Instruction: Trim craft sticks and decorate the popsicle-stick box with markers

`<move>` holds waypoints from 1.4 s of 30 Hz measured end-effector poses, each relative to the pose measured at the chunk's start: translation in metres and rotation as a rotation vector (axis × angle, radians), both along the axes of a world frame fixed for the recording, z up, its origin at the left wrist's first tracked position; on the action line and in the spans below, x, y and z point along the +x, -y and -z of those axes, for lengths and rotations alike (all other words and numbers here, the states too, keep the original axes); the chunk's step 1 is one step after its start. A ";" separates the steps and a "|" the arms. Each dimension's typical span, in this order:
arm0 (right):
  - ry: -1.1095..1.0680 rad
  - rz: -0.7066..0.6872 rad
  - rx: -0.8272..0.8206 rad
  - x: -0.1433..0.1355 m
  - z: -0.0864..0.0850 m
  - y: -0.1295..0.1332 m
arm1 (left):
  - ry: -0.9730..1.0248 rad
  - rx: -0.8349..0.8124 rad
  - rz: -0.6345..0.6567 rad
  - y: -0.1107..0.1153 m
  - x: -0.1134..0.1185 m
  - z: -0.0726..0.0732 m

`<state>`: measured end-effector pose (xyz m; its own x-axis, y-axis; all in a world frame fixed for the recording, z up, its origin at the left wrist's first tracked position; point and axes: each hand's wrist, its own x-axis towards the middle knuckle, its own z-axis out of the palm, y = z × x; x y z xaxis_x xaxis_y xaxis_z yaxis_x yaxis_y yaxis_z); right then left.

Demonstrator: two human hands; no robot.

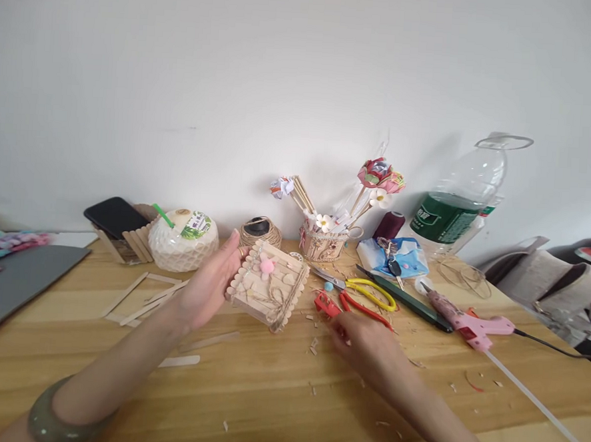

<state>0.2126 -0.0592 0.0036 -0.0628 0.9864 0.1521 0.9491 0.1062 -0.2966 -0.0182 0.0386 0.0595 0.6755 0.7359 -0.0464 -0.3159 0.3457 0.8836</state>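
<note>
the left hand [214, 286] gripped a tilted craft-stick box [268, 289] at the centre of the frame. lower right of it, the right hand [368, 339] curled at a red object [326, 305]; whether gripping, i couldn't tell.

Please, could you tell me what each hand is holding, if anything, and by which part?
The left hand holds the decorated craft-stick piece by its left side. The right hand is at a red tool's near end; whether it grips cannot be told.
</note>
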 end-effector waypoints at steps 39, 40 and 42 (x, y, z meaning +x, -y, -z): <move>-0.265 -0.543 0.432 -0.071 -0.080 -0.052 | 0.038 0.214 0.064 0.000 0.007 0.020; -0.245 -0.564 0.449 -0.070 -0.081 -0.053 | 0.032 0.208 0.062 0.001 0.007 0.020; -0.215 -0.621 0.472 -0.068 -0.083 -0.052 | 0.016 0.193 0.060 0.002 0.007 0.020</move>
